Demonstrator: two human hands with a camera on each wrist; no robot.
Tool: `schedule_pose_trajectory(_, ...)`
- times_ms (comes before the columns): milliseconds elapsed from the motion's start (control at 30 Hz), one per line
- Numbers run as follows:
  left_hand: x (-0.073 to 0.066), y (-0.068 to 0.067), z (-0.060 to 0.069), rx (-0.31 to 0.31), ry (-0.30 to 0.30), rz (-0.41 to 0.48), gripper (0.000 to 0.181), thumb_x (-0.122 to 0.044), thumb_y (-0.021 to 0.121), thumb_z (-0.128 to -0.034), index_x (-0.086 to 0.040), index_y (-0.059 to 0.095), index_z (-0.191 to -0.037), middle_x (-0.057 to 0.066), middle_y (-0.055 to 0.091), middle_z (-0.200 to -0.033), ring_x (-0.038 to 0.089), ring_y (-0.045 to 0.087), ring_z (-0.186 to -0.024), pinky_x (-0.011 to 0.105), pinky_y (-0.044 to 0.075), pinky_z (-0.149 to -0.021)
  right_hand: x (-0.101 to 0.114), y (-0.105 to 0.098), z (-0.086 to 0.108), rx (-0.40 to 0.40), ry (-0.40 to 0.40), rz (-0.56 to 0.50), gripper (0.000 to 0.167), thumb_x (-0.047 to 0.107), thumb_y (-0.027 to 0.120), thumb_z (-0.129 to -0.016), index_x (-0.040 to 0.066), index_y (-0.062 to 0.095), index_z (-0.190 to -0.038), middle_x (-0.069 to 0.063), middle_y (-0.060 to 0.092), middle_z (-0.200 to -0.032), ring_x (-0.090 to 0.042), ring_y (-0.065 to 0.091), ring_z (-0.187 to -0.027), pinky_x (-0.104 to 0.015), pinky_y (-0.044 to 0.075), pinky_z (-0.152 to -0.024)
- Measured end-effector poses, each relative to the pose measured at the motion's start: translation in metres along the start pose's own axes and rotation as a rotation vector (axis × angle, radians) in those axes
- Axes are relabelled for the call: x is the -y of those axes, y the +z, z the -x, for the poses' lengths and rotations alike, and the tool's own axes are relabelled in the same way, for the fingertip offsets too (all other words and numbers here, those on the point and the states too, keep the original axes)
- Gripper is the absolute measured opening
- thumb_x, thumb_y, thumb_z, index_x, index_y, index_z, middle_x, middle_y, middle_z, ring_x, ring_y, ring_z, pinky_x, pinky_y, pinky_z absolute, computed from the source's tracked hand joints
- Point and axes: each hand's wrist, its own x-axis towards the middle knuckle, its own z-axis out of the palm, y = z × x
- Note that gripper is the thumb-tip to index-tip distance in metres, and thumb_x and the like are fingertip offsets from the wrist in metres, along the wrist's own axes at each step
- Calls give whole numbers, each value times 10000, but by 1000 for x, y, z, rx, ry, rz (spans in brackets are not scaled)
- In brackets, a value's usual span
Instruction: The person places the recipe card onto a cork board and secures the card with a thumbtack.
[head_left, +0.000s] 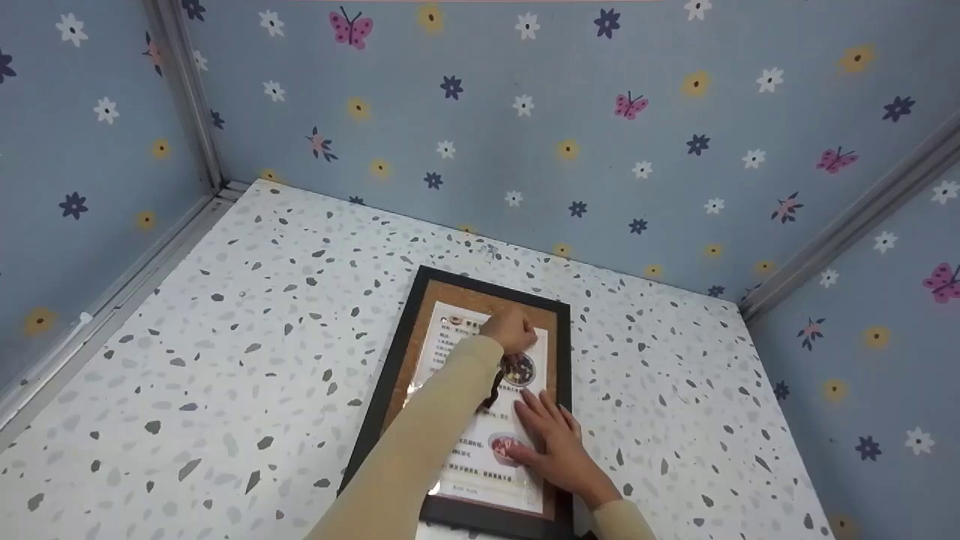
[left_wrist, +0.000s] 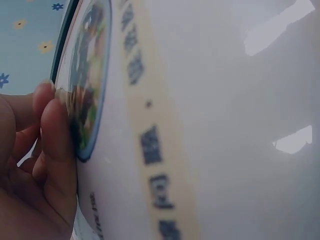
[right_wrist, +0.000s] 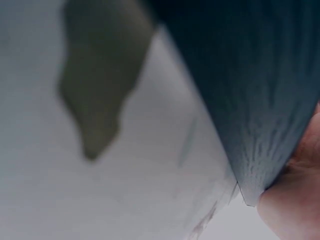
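Note:
A black-framed cork board (head_left: 495, 290) lies on the speckled tabletop. On its cork surface is a white printed sheet (head_left: 517, 491) with food pictures and a glossy surface. My left hand (head_left: 508, 330) is at the sheet's upper right, fingers curled. In the left wrist view, that hand's thumb and fingertips pinch a small pale thing (left_wrist: 61, 96) near the sheet's edge; its kind is too blurred to tell. My right hand (head_left: 559, 446) rests on the sheet's lower right side with fingers extended. The right wrist view shows part of this hand (right_wrist: 292, 205) against the dark frame edge.
The white speckled tabletop (head_left: 225, 337) extends around the board. Behind it and at both sides stand blue flower-patterned panels (head_left: 510, 112) with metal corner strips (head_left: 187, 90). A black band (head_left: 491, 394) hangs at my left wrist over the sheet.

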Motion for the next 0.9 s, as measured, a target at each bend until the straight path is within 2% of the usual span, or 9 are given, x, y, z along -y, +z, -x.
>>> schedule_pose_trajectory(67, 32, 23, -38, 48, 3, 40, 193, -138, 601, -939, -62, 709, -799, 46, 668, -708, 127, 581, -509, 295, 502, -534, -24, 18, -9, -9, 61, 19, 714, 412, 687, -919, 65, 436, -1489, -136, 284, -1593, -412, 126, -1470, -655, 70, -1097)
schedule_pose_trajectory(100, 45, 32, -51, 65, 35, 83, 206, -145, 598, -932, -63, 697, -770, 39, 656, -661, 130, 590, -498, 294, 502, -508, -34, 25, -11, -45, 61, 28, 713, 400, 718, -894, 65, 466, -1470, -131, 313, -1581, -412, 150, -1465, -655, 75, -1090)
schedule_pose_trajectory(133, 45, 31, -52, 76, 21, 111, 223, -143, 600, -932, -65, 683, -740, 42, 655, -645, 130, 593, -492, 288, 501, -498, -34, 26, -11, -48, 69, 23, 721, 398, 726, -885, 57, 469, -1466, -132, 313, -1581, -410, 147, -1467, -652, 68, -1093)
schedule_pose_trajectory(167, 50, 36, -59, 84, 17, 132, 254, -143, 598, -926, -80, 651, -685, 40, 640, -606, 144, 596, -478, 291, 494, -470, -39, 28, -11, -54, 57, 21, 727, 405, 730, -878, 59, 473, -1464, -130, 318, -1579, -414, 151, -1464, -661, 69, -1087)
schedule_pose_trajectory(300, 50, 38, -65, 83, -43, 154, 322, -143, 608, -929, -120, 581, -609, 41, 611, -548, 146, 583, -453, 282, 476, -438, -41, 26, -12, -33, 42, 13, 762, 485, 687, -890, 65, 451, -1481, -110, 297, -1591, -394, 137, -1473, -659, 68, -1090)
schedule_pose_trajectory(400, 49, 37, -64, 90, -64, 155, 267, -132, 608, -928, -108, 608, -662, 38, 611, -553, 136, 576, -447, 265, 471, -435, -40, 25, -12, -22, 48, 17, 769, 504, 667, -900, 61, 441, -1485, -112, 288, -1594, -392, 129, -1475, -651, 66, -1096)
schedule_pose_trajectory(600, 50, 37, -65, 98, -60, 146, 123, -128, 620, -908, -95, 669, -799, 35, 642, -574, 120, 589, -453, 248, 488, -453, -39, 27, -10, -34, 49, 13, 757, 483, 677, -899, 52, 449, -1478, -116, 289, -1592, -393, 130, -1474, -637, 55, -1105)
schedule_pose_trajectory(800, 44, 38, -65, 84, -80, 106, 342, -120, 622, -914, -124, 558, -579, 21, 588, -515, 123, 568, -427, 251, 458, -420, -41, 27, -10, -43, 44, 10, 747, 477, 675, -903, 56, 450, -1478, -108, 291, -1592, -386, 128, -1476, -627, 43, -1111)
schedule_pose_trajectory(900, 40, 38, -66, 73, -104, 70, 363, -114, 623, -905, -133, 539, -552, 19, 585, -501, 122, 567, -417, 254, 447, -414, -41, 26, -10, -44, 38, 10, 749, 475, 677, -903, 52, 450, -1477, -111, 292, -1591, -392, 130, -1474, -632, 42, -1108)
